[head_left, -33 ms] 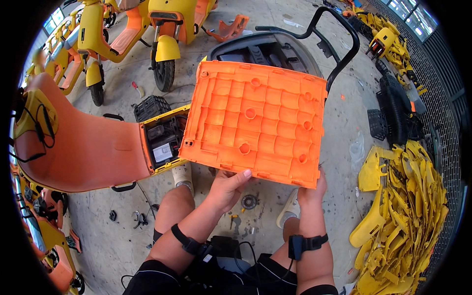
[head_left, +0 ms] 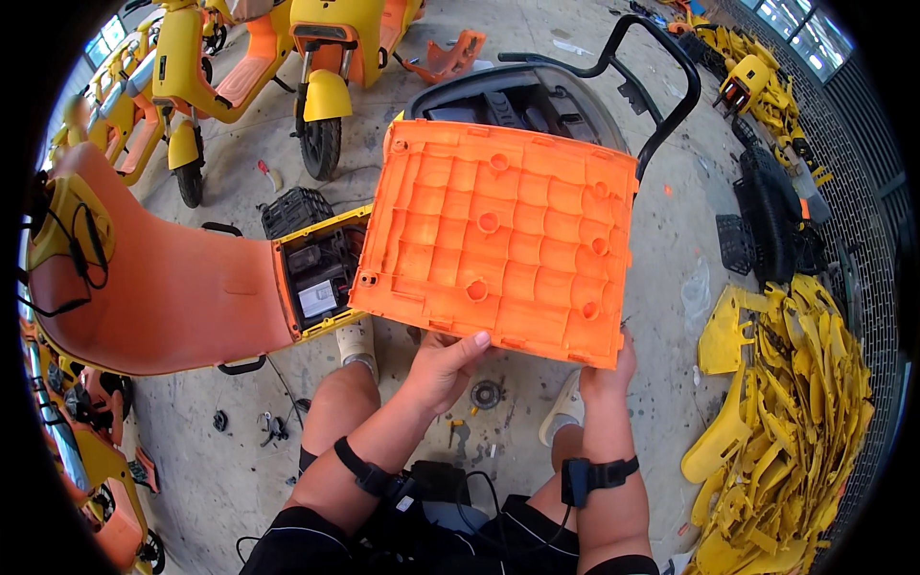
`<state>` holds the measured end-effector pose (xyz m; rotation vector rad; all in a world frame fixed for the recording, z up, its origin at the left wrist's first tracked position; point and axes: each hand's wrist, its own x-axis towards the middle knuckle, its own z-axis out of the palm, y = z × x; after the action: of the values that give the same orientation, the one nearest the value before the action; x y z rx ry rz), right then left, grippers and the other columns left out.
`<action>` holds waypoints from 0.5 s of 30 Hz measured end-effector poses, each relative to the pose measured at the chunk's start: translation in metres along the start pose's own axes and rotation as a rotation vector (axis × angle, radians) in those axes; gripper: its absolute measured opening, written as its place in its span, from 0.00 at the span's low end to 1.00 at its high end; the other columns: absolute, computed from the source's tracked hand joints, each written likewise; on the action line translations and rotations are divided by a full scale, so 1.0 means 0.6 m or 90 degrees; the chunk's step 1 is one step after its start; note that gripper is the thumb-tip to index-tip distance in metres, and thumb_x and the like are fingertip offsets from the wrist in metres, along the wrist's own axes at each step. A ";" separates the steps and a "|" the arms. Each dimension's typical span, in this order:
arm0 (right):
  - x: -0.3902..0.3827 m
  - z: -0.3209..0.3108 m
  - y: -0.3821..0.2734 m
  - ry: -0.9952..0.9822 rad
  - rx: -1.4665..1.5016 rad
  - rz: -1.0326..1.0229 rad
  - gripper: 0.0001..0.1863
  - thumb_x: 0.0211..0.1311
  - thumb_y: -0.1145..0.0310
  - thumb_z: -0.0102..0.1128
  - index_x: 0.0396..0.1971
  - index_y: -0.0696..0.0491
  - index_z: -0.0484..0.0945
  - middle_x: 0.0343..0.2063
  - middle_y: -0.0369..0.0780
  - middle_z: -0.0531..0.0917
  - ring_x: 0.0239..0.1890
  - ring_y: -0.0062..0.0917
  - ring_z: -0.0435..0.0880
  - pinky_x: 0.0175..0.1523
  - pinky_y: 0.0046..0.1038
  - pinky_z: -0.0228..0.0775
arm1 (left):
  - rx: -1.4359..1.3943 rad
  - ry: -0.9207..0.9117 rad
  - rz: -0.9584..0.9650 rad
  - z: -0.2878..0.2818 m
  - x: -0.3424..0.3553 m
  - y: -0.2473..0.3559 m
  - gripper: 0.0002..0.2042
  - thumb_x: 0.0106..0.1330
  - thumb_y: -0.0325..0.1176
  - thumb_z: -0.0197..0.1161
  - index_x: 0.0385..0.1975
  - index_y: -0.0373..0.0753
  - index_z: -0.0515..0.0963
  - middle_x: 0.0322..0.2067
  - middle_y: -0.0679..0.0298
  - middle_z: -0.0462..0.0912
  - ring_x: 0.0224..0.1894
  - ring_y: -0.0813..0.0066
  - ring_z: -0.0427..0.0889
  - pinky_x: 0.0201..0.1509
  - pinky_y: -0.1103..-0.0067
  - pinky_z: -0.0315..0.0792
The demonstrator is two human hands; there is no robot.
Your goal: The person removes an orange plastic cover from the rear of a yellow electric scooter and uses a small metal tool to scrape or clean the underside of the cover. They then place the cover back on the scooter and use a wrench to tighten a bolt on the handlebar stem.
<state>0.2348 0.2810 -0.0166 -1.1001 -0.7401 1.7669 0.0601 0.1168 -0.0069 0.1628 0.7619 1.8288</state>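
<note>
An orange plastic floor panel (head_left: 508, 235) is tilted up in front of me, its ribbed side with round bosses facing me. My left hand (head_left: 448, 367) is closed on its lower edge, thumb on the ribbed side and the other fingers behind. At the lower right corner my right hand (head_left: 611, 369) grips the panel, its fingers mostly hidden. Behind the panel and to the left lies the scooter body (head_left: 182, 259), orange with yellow trim. Beside the panel's left edge its uncovered compartment (head_left: 316, 273) shows black parts and a silver box with a label.
Beyond the panel are the scooter's dark seat bucket (head_left: 537, 96) and a black tubular rail (head_left: 685, 81). Yellow scooters (head_left: 321, 96) stand at the back left. A heap of yellow plastic panels (head_left: 786, 431) lies on the right. Small parts (head_left: 275, 426) lie on the concrete floor.
</note>
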 end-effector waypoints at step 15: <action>0.041 -0.017 0.024 0.032 -0.021 -0.031 0.09 0.74 0.66 0.51 0.43 0.55 0.74 0.36 0.37 0.83 0.32 0.19 0.80 0.37 0.25 0.72 | 0.026 -0.027 0.095 0.008 0.035 0.035 0.22 0.65 0.34 0.69 0.58 0.40 0.74 0.53 0.64 0.82 0.54 0.69 0.81 0.56 0.69 0.74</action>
<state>0.2337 0.2979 -0.0417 -1.1357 -0.7621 1.6846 0.0373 0.1329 0.0038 0.2909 0.7748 1.9449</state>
